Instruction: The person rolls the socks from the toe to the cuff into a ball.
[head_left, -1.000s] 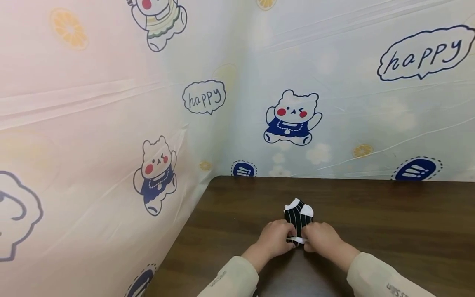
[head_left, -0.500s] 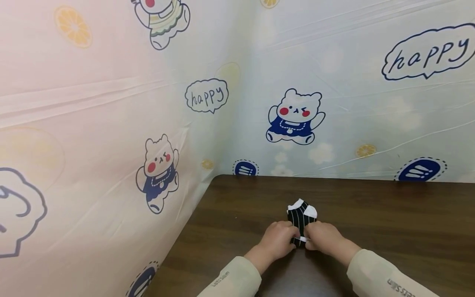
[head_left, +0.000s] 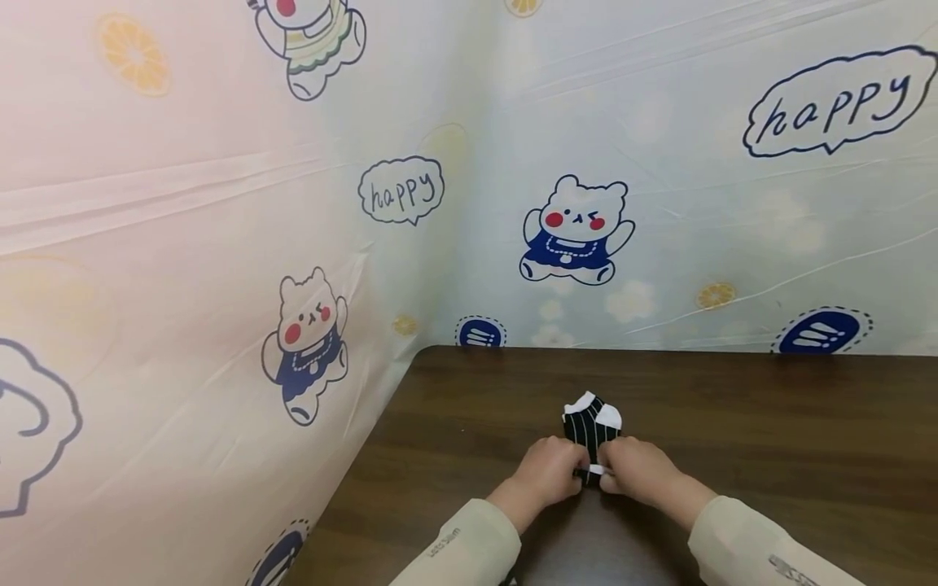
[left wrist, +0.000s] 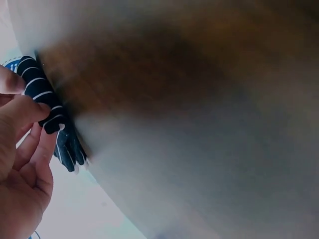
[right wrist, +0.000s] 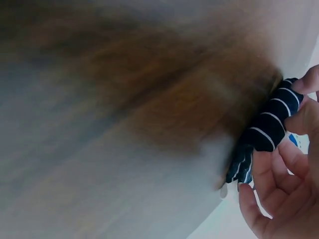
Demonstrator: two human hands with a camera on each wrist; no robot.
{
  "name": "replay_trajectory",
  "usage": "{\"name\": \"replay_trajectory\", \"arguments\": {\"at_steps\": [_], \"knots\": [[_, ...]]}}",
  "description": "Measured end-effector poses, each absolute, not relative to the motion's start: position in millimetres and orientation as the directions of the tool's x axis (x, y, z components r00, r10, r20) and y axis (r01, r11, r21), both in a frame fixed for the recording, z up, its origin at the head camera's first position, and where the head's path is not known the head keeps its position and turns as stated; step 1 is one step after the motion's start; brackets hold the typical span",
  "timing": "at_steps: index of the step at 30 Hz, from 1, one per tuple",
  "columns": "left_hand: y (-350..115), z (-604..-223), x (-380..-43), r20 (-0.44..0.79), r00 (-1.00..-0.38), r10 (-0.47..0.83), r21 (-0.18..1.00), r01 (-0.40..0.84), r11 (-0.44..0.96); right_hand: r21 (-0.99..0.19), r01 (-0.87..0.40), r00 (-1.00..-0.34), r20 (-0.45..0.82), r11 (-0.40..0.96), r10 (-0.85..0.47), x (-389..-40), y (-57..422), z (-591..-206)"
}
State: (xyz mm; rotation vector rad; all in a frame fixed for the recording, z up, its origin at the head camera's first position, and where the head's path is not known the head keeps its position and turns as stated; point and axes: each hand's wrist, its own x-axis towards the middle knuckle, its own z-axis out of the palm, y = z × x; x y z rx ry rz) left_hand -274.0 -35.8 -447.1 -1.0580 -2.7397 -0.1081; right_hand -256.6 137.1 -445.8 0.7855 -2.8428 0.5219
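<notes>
Two sides of thin, pale sheeting (head_left: pixel 659 81), printed with cartoon bears and orange slices, meet in a corner behind the work. Below is a dark brown wood-grain surface (head_left: pixel 733 423). Two cream cloth sleeves with lettering enter from the near edge: left sleeve (head_left: pixel 469 541) and right sleeve (head_left: pixel 758 541).

Left hand (head_left: pixel 545 470): grip drawn to a pinch, thumb over the rolled end of a short black sock with white pinstripes (head_left: pixel 586 430). Right hand (head_left: pixel 639 468): grip likewise pinched, on the other side of the roll. The sock is at the surface, between and just beyond the hands, with its white cuff (head_left: pixel 579 404) and white heel patch (head_left: pixel 609 416) farthest from the person. Its near end forms a striped roll (right wrist: pixel 271 122).

Change noted: a second earlier, a white band (head_left: pixel 597 470) spanned the gap between the hands; now only a short piece shows. The hands have barely shifted. Assessed meaning: the roll appears slightly turned or tucked, and handling of the sock is under way, not complete.

Count: one surface, two sleeves, two hands, one sock identified, one heel patch. The wrist views are dim; loose ends under the roll may belong to a second sock, not confirmed.
</notes>
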Motion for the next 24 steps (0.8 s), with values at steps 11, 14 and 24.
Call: {"name": "replay_trajectory", "arguments": {"at_steps": [11,14,24], "knots": [[-33,-441,-286,0.112,-0.792,0.6,0.232,0.608,0.759,-0.033,-0.574,-0.728,0.479,0.818,-0.491,-243,142,-444],[-33,-439,-289,0.083,-0.799,0.596,0.256,0.595,0.762,-0.018,-0.581,-0.717,0.486,0.814,-0.501,-241,144,-444],[-32,-433,-291,0.014,-0.815,0.58,0.334,0.55,0.765,-0.013,-0.593,-0.731,0.427,0.805,-0.532,-237,144,-444]]}}
